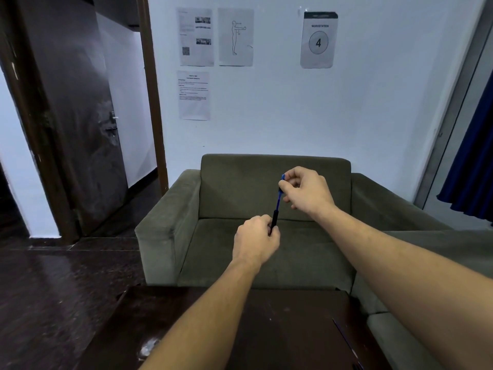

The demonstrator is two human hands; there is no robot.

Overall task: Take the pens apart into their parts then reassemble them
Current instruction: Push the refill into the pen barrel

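Note:
A blue pen [277, 202] with a black grip section is held up in the air in front of me, nearly upright and tilted slightly right. My left hand [256, 240] grips its lower black end. My right hand [305, 189] pinches its upper blue end between thumb and fingers. The pen's tip is hidden inside my left fist. A thin dark refill-like stick [344, 336] lies on the dark table [280, 329] near its right edge, with another dark piece [357, 366] at the bottom edge of the view.
A green-grey sofa [170, 236] stands beyond the table, against a white wall with paper sheets and a "Workstation 4" sign [318, 40]. A dark door [80, 129] is at the left, a blue curtain [472, 169] at the right. A whitish smudge [149, 347] marks the table's left side.

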